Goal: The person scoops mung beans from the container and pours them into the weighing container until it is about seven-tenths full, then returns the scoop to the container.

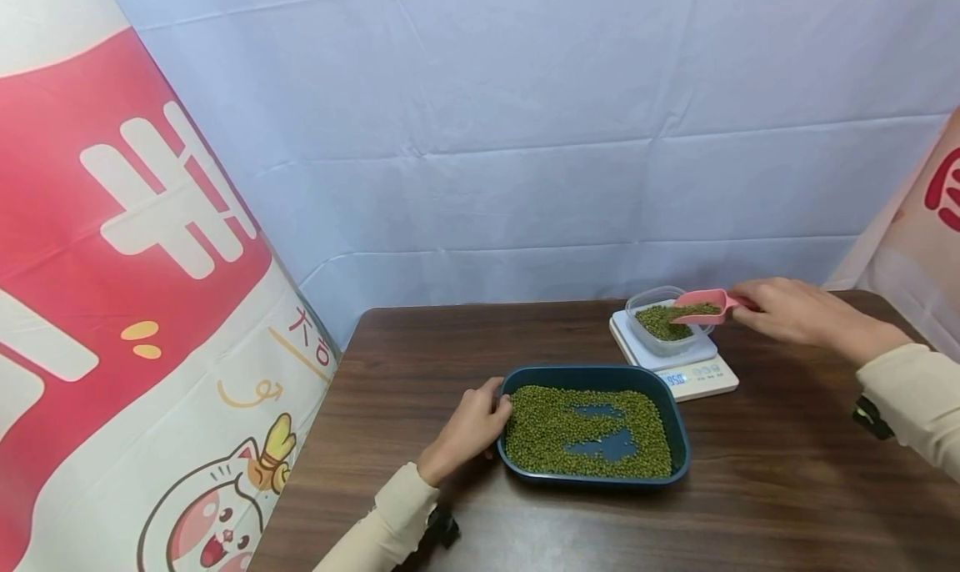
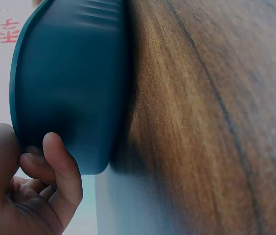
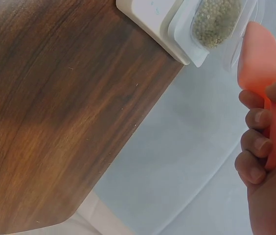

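Observation:
My right hand [image 1: 795, 312] grips the handle of a pink scoop [image 1: 724, 302], its fingers curled round it in the right wrist view. Small green beans lie in the scoop, which is held over a clear plastic container [image 1: 634, 328] that has more of the same beans in it. Under the container is a white digital scale [image 1: 708, 380] with a lit display. My left hand [image 1: 468, 426] holds the left rim of a dark blue tray [image 1: 592, 378], fingers bent against its outer wall [image 2: 74, 73]. Green beans [image 1: 536, 430] cover most of the tray's floor, with bare patches toward the middle and right.
Both the tray and the scale stand on a dark wood-grain table [image 1: 427, 347]. A pale cloth backdrop [image 1: 487, 197] hangs behind the table's far edge. On the left hangs a red and white printed cloth [image 1: 67, 222].

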### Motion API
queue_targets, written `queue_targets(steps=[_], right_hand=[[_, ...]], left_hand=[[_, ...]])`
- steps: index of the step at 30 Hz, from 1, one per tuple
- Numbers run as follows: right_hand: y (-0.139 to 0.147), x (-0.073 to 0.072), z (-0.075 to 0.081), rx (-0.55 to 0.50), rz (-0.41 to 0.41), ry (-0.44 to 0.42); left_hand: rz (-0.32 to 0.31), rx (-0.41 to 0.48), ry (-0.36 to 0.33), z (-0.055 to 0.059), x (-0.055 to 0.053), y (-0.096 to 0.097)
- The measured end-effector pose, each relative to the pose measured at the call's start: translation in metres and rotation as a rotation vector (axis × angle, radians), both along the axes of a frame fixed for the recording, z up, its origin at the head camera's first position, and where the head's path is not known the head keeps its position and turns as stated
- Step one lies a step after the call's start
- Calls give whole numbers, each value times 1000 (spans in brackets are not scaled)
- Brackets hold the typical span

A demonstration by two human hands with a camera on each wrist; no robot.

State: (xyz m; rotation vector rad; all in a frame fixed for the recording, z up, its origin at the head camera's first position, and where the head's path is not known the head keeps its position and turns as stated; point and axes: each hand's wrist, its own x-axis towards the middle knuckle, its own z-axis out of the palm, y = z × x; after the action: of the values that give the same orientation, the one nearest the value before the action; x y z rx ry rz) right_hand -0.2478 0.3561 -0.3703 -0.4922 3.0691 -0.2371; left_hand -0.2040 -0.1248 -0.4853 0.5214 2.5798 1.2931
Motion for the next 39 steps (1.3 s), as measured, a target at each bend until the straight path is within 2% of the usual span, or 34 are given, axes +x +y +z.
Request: queue_targets(steps=[14,39], right_hand=[[1,0,3,46,-9,11],[-4,-6,6,52,23,11]], left_hand=[[2,-11,-14,0,0,-1],[0,0,-29,0,0,-1]])
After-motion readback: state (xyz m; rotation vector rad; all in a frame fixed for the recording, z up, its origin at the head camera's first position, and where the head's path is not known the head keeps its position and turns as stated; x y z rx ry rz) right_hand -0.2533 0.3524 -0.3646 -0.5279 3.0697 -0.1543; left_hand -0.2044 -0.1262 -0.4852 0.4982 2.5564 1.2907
